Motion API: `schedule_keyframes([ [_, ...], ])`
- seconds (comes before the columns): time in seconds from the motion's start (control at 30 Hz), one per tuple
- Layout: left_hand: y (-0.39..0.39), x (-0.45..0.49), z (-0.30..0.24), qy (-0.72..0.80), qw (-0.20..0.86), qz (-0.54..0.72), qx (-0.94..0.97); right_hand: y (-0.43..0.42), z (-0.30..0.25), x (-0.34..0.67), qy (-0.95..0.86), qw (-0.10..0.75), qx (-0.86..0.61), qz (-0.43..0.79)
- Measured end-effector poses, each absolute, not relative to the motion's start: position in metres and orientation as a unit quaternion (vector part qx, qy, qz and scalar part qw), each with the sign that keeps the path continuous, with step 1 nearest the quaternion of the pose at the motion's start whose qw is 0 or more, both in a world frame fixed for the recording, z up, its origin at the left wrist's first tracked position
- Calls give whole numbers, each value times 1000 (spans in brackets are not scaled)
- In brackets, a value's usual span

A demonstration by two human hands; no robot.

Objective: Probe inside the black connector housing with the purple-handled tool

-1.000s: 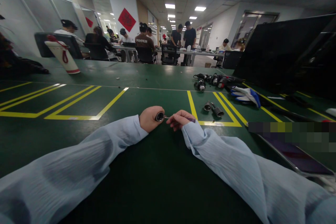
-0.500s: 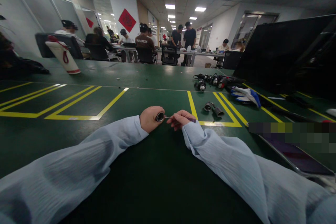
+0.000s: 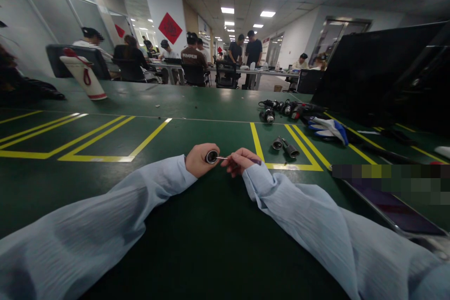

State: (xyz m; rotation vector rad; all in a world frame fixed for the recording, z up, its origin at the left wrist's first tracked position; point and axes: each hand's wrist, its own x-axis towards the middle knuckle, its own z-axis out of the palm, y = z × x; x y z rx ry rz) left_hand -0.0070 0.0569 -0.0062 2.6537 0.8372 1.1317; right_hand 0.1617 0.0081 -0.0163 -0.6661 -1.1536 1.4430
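My left hand (image 3: 198, 159) is closed around a round metal part (image 3: 211, 156), its dark open end and bright rim facing me. A thin screwdriver (image 3: 259, 161) with a purplish handle end is pinched in my right hand (image 3: 239, 161). Its slim metal shaft points left, and the tip meets the rim of the round part; whether it goes inside I cannot tell. Most of the handle is hidden by the fingers. To the right of my hands, two metal cylinder parts (image 3: 290, 150) lie within a yellow-taped area, one with a narrower stem.
Several black and metal tools (image 3: 269, 115) lie behind the taped area, near white-and-blue gloves (image 3: 328, 130). A phone-like device (image 3: 397, 208) is at the right, a large black monitor (image 3: 372, 70) behind it. A white cup (image 3: 84, 75) stands far left. People work at tables beyond.
My left hand has shifted slightly left, with the round part. More of the screwdriver's shaft shows now, its tip across the part's rim. The right hand has hardly moved.
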Motion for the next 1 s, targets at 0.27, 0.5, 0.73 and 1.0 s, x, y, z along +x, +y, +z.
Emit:
schedule_keyframes([
  [0.27,58,-6,-8,309,-7,336,890,8,-18,160,-491,563,-318,583],
  [0.5,57,-5,-6,295,-46,316,900,5,-15,160,-502,552,-330,578],
  [0.73,57,-6,-7,292,34,374,880,8,-16,162,-482,552,-283,619],
  [1.0,56,-5,-6,308,13,353,883,7,-16,160,-479,565,-308,597],
])
